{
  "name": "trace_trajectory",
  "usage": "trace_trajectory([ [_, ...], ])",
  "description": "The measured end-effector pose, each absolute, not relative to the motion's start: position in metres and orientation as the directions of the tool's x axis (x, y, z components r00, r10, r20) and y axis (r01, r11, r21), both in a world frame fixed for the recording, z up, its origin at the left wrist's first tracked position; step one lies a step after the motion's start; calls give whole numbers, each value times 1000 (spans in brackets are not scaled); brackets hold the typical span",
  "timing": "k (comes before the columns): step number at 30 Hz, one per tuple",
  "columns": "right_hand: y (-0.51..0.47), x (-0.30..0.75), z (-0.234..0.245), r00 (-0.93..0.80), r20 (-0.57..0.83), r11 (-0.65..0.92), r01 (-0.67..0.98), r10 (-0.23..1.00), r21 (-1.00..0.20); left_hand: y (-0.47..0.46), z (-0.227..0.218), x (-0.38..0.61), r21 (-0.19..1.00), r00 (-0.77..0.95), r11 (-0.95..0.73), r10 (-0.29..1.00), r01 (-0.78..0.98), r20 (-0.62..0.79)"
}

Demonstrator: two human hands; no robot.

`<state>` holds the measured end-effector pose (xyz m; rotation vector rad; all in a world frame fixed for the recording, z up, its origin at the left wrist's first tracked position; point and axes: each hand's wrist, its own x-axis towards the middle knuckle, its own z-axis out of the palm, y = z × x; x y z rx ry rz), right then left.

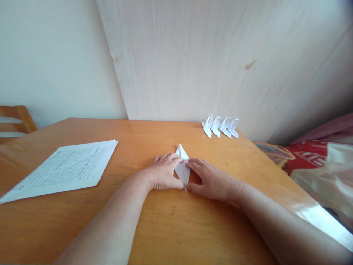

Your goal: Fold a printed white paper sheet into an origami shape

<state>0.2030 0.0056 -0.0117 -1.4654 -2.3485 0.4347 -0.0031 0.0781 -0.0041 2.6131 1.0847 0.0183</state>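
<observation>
A folded white paper [182, 170], long and diamond-shaped, lies on the table with its sharp top point facing away from me. My left hand [165, 172] is at its left edge, fingers on the upper part and thumb by the bottom tip. From the right, my right hand [205, 178] touches the same paper, its fingertips near the middle and its thumb at the lower tip. Both hands grip the paper between fingers and thumb, partly covering its sides.
Several folded paper pieces [215, 127] stand in a row at the table's far right. A stack of printed sheets [63, 167] lies left on the wooden table [154, 228]. A chair [26, 117] is far left; red and clear plastic bags [311, 158] sit beyond the right edge.
</observation>
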Motion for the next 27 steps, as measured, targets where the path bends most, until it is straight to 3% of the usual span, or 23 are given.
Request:
trace_trajectory([
  [27,6,204,-13,-415,132,429,791,900,-436,78,-2,-4,311,724,-668,680,676,-114],
])
